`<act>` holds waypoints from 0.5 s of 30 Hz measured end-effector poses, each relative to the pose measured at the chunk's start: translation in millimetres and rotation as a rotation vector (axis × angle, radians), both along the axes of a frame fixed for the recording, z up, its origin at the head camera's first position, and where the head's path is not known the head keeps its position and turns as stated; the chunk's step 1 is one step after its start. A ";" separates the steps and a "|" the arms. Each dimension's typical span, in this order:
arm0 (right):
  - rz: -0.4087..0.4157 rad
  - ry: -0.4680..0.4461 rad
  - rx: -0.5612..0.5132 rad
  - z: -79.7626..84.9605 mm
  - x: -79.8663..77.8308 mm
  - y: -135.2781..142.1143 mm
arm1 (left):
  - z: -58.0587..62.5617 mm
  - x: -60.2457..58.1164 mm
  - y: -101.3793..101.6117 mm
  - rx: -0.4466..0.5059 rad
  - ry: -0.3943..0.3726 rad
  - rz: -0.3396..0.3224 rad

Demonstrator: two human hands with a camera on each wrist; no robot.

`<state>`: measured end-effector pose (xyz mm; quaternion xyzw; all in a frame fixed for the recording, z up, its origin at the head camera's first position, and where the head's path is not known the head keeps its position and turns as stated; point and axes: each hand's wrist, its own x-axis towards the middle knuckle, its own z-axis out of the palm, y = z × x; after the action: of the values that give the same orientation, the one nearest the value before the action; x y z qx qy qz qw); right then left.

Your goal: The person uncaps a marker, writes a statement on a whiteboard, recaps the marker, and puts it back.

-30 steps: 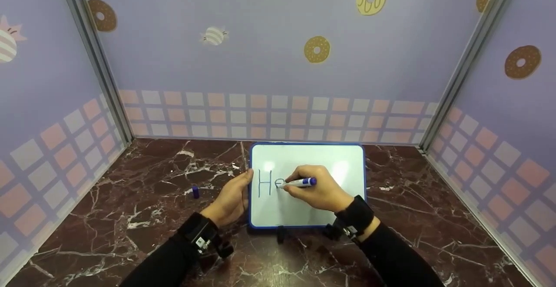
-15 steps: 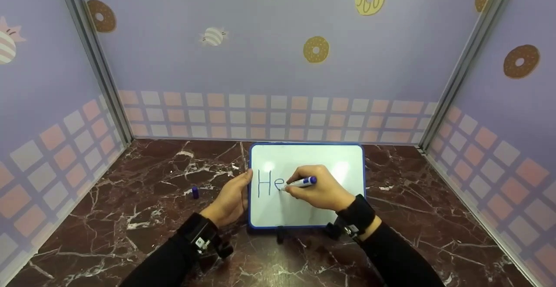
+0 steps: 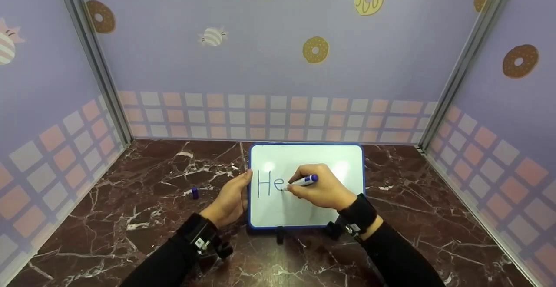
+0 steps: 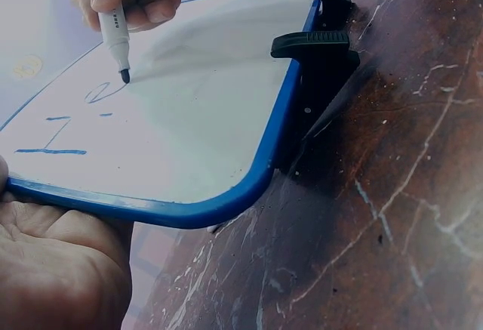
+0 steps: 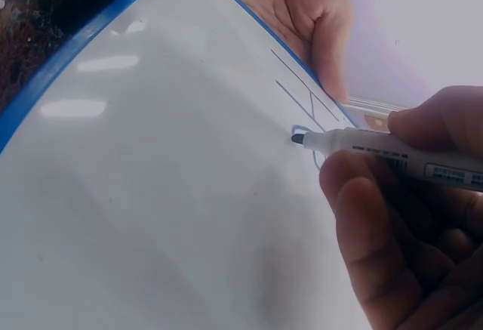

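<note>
Presently, a blue-framed whiteboard point(image 3: 312, 156) is being written on at the marble-patterned table point(image 3: 143, 183), its lower edge being held by black clips point(image 4: 313, 44). A white dry-erase marker point(image 3: 304, 181) is being pinched between the thumb and fingers of the right hand point(image 3: 321, 189), its tip apparently being pressed to the board. The board's left edge is being gripped by the left hand point(image 3: 228, 198), the thumb being laid at the rim and the palm being held behind it; how the remaining fingers are being placed cannot be told. Compared with a second ago, the lower curve of the letter e point(image 3: 279, 183) is being carried further right, beside the finished letter H point(image 3: 264, 183). By this, the second letter is judged as being brought near completion. The loose blue cap point(image 3: 194, 192) is being left on the table, to the left of the left hand.
</note>
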<state>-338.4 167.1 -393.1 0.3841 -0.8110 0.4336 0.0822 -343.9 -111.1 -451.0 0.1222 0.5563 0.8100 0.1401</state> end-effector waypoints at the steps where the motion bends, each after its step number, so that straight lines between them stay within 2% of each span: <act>1: -0.003 -0.003 0.000 0.0 -0.2 0.2 | 0.0 -0.1 -0.1 0.000 0.000 0.001; 15: 0.008 0.013 -0.011 2.7 2.0 0.2 | 1.1 0.8 0.5 -0.005 0.008 0.001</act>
<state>-336.4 167.3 -390.3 0.3896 -0.8065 0.4359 0.0878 -343.2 -110.6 -449.8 0.1245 0.5588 0.8082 0.1376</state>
